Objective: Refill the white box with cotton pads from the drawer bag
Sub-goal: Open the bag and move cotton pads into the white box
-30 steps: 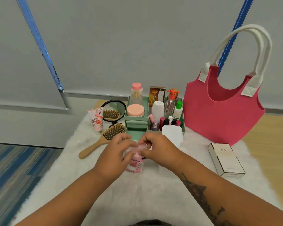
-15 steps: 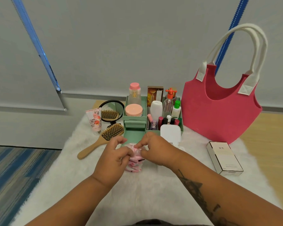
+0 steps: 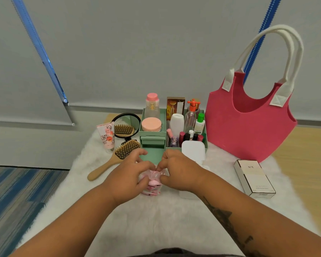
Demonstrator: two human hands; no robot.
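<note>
Fingers (image 3: 152, 165) of both hands pinch crinkly pink plastic bag (image 3: 152, 182).

Green organizer (image 3: 152, 145) at rug's (image 3: 165, 225) far edge, packed with bottles and lipsticks. Left of organizer: round mirror (image 3: 127, 125), floral tube (image 3: 106, 135) upright, wooden hairbrush (image 3: 115, 157) lying bristles-up. Right of organizer: pink tote (image 3: 248, 130) standing, white handles up. Nearer than tote, right of organizer: perfume box (image 3: 254, 179) lying flat.
</note>
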